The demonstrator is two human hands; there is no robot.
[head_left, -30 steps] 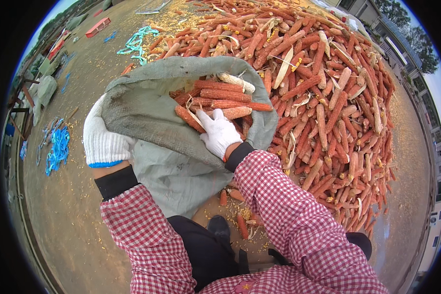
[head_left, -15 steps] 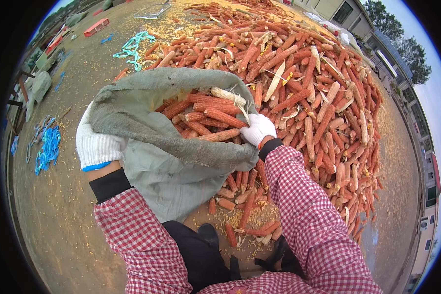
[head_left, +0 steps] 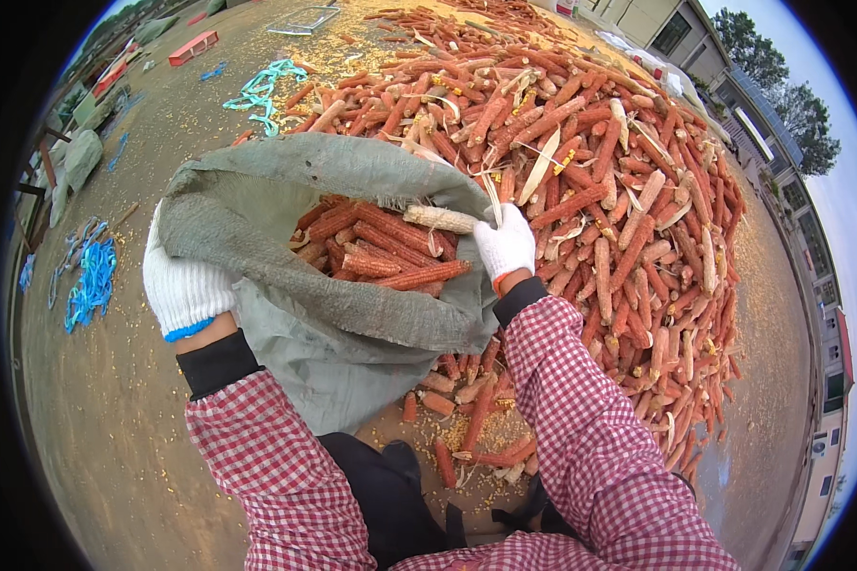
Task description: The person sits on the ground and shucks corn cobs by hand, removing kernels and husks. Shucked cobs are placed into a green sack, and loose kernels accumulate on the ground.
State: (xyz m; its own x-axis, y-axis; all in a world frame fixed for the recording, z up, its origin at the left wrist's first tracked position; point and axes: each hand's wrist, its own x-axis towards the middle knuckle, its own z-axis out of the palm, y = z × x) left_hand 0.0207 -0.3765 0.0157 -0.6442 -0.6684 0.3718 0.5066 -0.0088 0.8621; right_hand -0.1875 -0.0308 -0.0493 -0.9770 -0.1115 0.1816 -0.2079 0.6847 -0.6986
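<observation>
A large grey-green woven sack (head_left: 314,371) stands before me with its mouth spread wide. Reddish corn cobs (head_left: 381,247) and one pale cob (head_left: 440,219) lie inside it. My left hand (head_left: 183,290), in a white knit glove with a blue cuff edge, is closed on the sack's left rim; the folded fabric hides its fingers. At the right rim, my white-gloved right hand (head_left: 507,246) is closed on the sack's edge, close to the pale cob's end. A thin pale strip (head_left: 492,193) sticks up beside its fingers.
A big heap of stripped corn cobs (head_left: 628,228) rises beyond and right of the sack. Loose cobs (head_left: 481,419) and yellow kernels lie near my feet. Turquoise straps (head_left: 262,92), blue cords (head_left: 93,281) and a red box-like object (head_left: 193,48) lie to the left.
My right hand has moved slightly up and right, drawing the sack's mouth wider. The cobs inside have shifted, and the pale cob now lies lower and flatter. My left hand has moved slightly left.
</observation>
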